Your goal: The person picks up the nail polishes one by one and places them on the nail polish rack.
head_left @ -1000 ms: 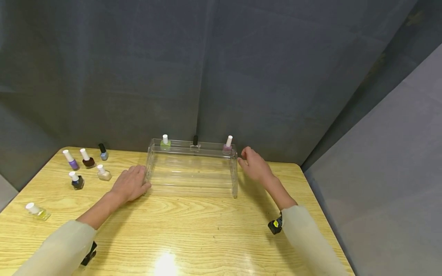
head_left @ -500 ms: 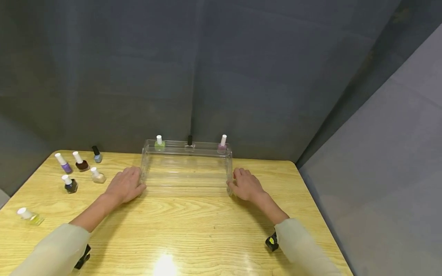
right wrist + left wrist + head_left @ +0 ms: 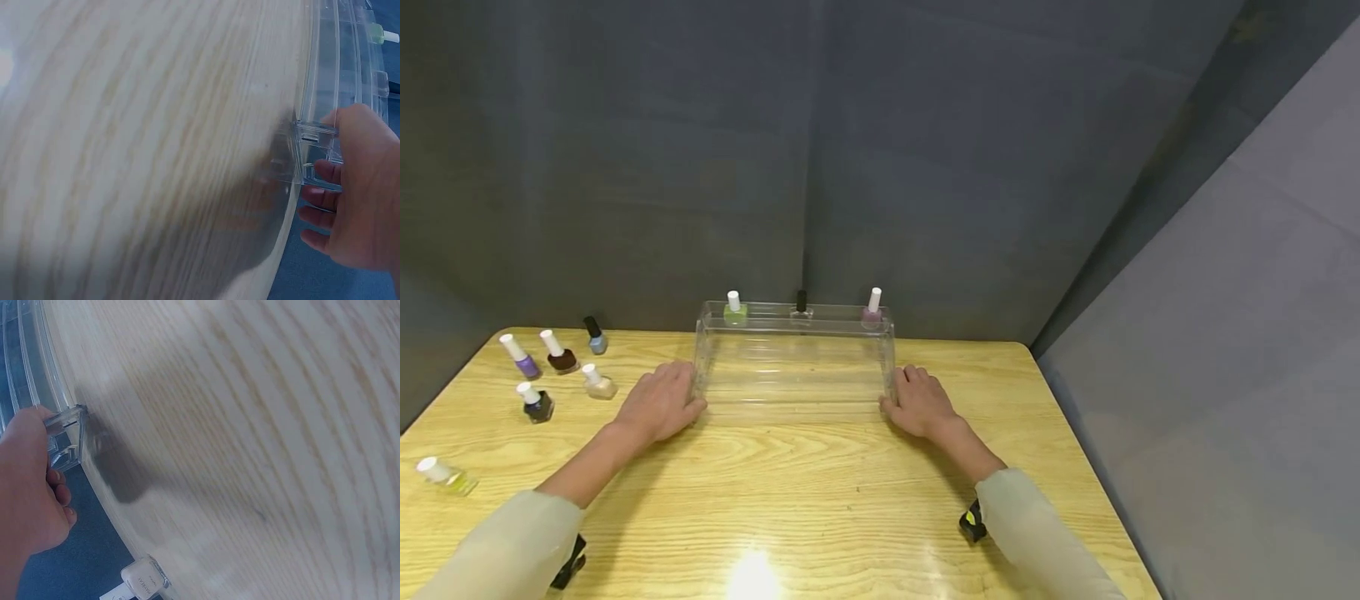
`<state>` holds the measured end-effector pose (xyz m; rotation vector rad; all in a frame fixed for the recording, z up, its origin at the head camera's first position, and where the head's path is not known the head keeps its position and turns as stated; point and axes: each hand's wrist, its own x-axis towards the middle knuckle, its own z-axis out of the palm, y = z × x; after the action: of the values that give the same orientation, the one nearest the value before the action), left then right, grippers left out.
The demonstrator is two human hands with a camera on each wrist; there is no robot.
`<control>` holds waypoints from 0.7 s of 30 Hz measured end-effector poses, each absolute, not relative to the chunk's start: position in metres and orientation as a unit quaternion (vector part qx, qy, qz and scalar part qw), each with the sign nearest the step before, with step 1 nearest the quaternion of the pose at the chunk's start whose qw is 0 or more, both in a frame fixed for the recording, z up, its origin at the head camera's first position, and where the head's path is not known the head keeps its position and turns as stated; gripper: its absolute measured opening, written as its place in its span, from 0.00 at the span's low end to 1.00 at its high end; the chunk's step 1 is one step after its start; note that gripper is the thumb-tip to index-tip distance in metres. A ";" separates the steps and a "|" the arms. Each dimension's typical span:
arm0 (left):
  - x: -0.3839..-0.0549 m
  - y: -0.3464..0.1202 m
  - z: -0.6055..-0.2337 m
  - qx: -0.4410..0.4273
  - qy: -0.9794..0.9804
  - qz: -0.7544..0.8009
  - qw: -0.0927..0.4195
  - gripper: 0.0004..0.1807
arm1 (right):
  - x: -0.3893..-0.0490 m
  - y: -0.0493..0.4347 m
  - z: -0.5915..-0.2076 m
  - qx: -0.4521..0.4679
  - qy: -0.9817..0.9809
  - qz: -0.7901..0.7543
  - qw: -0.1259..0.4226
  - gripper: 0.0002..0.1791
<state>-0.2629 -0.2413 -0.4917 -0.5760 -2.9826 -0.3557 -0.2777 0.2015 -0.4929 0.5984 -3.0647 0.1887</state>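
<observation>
Right hand (image 3: 921,404) moved onto clear rack (image 3: 793,372), hands (image 3: 658,402) gripping both ends, bottle (image 3: 142,577) lettering left-wrist view only

Pale sleeves (image 3: 1037,529), seemingly black wrist cameras (image 3: 972,524)

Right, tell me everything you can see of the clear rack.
The clear rack is a see-through, stepped piece that looks like plastic, with long tiers between two side panels. It appears to stand upright toward the far edge of the wood-grain table. Its top tier bears, from left to right, a green bottle, a black-capped bottle and a purplish bottle; the tiers below show none. The left hand grips its left side panel and the right hand its right one.
</observation>
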 end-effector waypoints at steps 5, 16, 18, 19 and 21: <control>-0.261 -0.243 -0.493 -0.188 -0.974 -0.119 0.043 0.15 | -0.278 0.200 -0.495 0.195 -0.980 0.042 0.004 0.24; -0.254 -0.247 -0.488 -0.179 -0.979 -0.079 0.052 0.25 | -0.280 0.194 -0.505 0.194 -0.981 0.008 0.004 0.27; -0.252 -0.245 -0.484 -0.172 -0.980 -0.073 0.063 0.26 | -0.279 0.195 -0.504 0.193 -0.981 0.007 0.007 0.27; -0.251 -0.244 -0.481 -0.168 -0.981 -0.073 0.070 0.26 | -0.279 0.195 -0.503 0.193 -0.981 0.006 0.008 0.27; -0.248 -0.244 -0.474 -0.164 -0.979 -0.078 0.087 0.26 | -0.277 0.196 -0.502 0.192 -0.981 0.008 0.010 0.26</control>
<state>-0.2481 -0.2438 -0.4743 -0.4894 -2.9183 -0.2336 -0.2769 0.1963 -0.5017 0.6002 -3.0642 0.0243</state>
